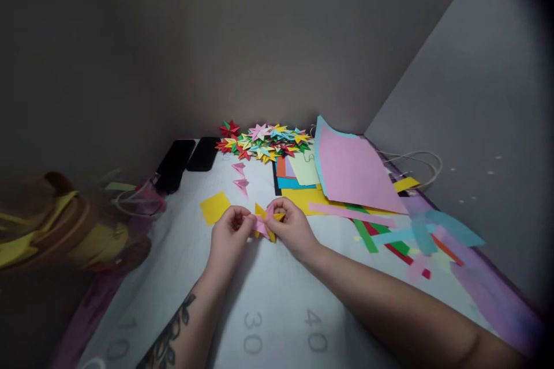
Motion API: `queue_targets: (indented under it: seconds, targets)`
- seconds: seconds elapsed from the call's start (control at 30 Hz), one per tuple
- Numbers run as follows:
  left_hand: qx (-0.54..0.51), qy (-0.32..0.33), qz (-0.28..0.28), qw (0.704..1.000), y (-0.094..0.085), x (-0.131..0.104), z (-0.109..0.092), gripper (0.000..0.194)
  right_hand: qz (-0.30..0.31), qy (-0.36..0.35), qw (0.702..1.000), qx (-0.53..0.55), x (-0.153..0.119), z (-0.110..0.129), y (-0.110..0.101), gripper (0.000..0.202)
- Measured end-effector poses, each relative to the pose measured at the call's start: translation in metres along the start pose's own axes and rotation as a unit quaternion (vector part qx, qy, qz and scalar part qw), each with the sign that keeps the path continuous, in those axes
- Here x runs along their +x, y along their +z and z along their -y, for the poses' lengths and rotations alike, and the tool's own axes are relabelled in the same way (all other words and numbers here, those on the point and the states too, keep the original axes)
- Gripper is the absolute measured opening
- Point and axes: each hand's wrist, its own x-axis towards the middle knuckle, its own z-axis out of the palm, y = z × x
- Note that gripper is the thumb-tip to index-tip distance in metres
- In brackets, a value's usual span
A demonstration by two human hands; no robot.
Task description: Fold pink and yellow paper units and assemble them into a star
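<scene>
1. The left hand [230,234] pinches the near-left edge of a paper star [261,226] between thumb and fingers, the other fingers curled in.
2. The right hand [296,232] pinches the same star from the right, its thumb lying over the folded points.
3. The star, pink and yellow, is between the two hands, above the near middle of a white sheet [283,294] printed with numbers, among them 10, 30 and 40.
4. Just beyond the left hand lies a yellow square [215,208], flat and turned at a slant.
5. Farther back, two folded pink pieces [241,187] lie one behind the other, near each other.
6. At the back, against the wall [268,40], a heap of finished stars [259,141] shows red, green, yellow, pink and blue.
7. Left of the heap are two black flat slabs [203,154], side by side.
8. Right of the heap, a large pink sheet [359,172] overlaps a blue one, with smaller coloured papers [303,169] beside it.
9. Cut strips [367,236] lie scattered beyond the right forearm.
10. A brown and yellow object [89,225] at far left is too blurred to name.
</scene>
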Motion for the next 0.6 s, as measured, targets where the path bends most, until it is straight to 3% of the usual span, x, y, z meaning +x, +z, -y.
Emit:
queue_targets:
  seconds: [0.43,0.6]
  targets:
    - [-0.015,-0.007,0.006,1.0,-0.0003,0.0021,0.0051,0.019,0.014,-0.011,0.999,-0.042,-0.0002,0.0035,-0.0014,0.01]
    - [-0.038,-0.028,0.007,0.999,0.0041,-0.0016,-0.0022,0.034,0.005,-0.001,1.0,-0.019,-0.0013,0.0045,-0.0003,0.011]
